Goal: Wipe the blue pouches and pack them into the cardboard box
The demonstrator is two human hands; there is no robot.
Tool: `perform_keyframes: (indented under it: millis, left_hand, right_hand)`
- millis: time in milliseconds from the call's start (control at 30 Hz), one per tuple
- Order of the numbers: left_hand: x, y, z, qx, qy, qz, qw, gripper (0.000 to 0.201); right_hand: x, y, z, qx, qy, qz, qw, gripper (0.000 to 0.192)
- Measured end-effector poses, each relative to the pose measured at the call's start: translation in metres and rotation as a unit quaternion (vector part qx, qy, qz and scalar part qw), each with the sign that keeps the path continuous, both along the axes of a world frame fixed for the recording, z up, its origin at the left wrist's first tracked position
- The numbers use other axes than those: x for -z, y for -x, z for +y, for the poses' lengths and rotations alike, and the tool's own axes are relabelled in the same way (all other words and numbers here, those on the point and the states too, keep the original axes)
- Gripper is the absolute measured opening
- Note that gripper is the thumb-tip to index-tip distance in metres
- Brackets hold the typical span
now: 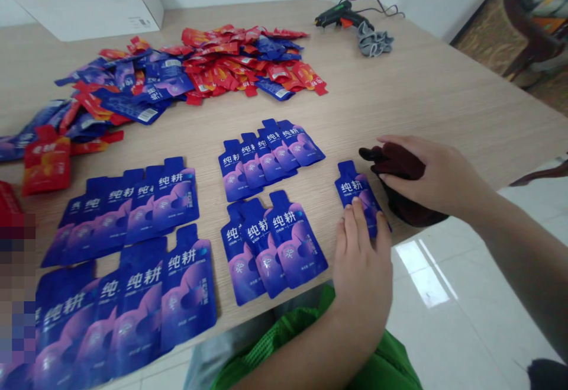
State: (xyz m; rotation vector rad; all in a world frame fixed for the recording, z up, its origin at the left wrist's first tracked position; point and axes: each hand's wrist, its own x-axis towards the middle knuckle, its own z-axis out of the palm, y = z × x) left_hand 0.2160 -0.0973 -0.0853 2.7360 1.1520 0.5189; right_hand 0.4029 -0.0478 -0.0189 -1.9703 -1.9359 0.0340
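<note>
A green garment [310, 348] covers the person's lap at the bottom edge, just under the near rim of the wooden table [444, 100]. Above it, the left hand [361, 260] lies flat, its grip spread, fingertips [355, 208] pressing on the lower part of a single blue-purple pouch [352, 189] that lies alone near the table's near edge. Just to the right, the right hand [437, 174] rests palm-down on a dark maroon cloth [399, 168], fingers loosely curved over it; whether that grip pinches the cloth I cannot tell. The cloth touches the pouch's right side.

Left of the single pouch lie two overlapped rows of the same pouches: a far row of four [268, 156] and a near row of three [273, 245]. Further left, two more fanned rows [133, 200] [133, 301] reach the table's near-left corner. Beyond them sprawls a loose heap of red and blue pouches [199, 70]. At the far side lie a black glue gun [339, 14] with its cord, a grey cloth [375, 41] just beside it, and a white cardboard box [84, 2] at the far left.
</note>
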Motion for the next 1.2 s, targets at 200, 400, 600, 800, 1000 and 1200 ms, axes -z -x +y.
perform_keyframes:
  millis: [200,400,600,800,1000,1200]
  left_hand:
    - [-0.003,0.0,0.002,0.001,0.005,0.003,1.0,0.048]
    - [-0.002,0.0,0.002,0.001,0.012,0.004,1.0,0.051]
    - [-0.003,-0.001,0.003,-0.001,0.031,-0.004,1.0,0.056]
    - [-0.003,0.0,0.002,-0.006,0.012,0.005,1.0,0.055]
    - [0.0,-0.002,-0.002,-0.028,0.032,0.01,0.999,0.062]
    - [0.005,-0.006,-0.003,-0.023,-0.005,0.019,1.0,0.052]
  right_hand:
    - [0.008,0.021,0.017,-0.057,0.096,-0.031,0.993,0.035]
    - [0.0,0.002,0.018,-0.01,0.09,-0.072,0.993,0.033]
    - [0.004,0.021,0.016,-0.09,0.103,-0.027,0.99,0.035]
    - [0.0,-0.001,0.01,-0.019,0.125,-0.053,0.991,0.035]
    - [0.006,0.011,-0.011,-0.036,0.104,-0.011,0.994,0.036]
    - [0.002,0.012,-0.056,-0.048,0.189,0.004,0.981,0.03]
